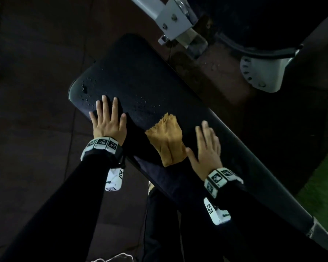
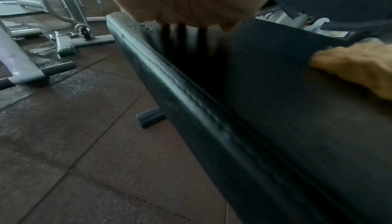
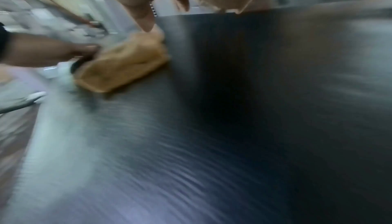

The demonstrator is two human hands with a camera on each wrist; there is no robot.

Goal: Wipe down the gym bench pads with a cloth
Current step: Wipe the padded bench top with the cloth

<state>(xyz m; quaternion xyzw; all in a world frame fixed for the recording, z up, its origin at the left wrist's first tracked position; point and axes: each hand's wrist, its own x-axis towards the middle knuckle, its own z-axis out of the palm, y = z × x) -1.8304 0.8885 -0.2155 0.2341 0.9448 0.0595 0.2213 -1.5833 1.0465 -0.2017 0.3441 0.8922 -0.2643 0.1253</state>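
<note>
A long black bench pad (image 1: pixel 136 72) runs diagonally through the head view, with water droplets near its far end. A tan cloth (image 1: pixel 167 138) lies crumpled on the pad between my hands. My left hand (image 1: pixel 108 118) rests flat on the pad's near edge, fingers straight and spread. My right hand (image 1: pixel 206 144) lies flat on the pad to the right of the cloth, its thumb at the cloth's edge. In the left wrist view the pad's side (image 2: pixel 191 97) and the cloth (image 2: pixel 356 66) show. The blurred right wrist view shows the cloth (image 3: pixel 123 66) on the pad (image 3: pixel 254 93).
Grey metal frame parts (image 1: pixel 174 17) and a perforated adjuster bracket (image 1: pixel 261 72) stand beyond the pad. Brown rubber floor tiles (image 1: pixel 30 91) lie to the left, green turf (image 1: pixel 324 186) at the right. Other machine legs and a wheel (image 2: pixel 84 31) stand on the floor.
</note>
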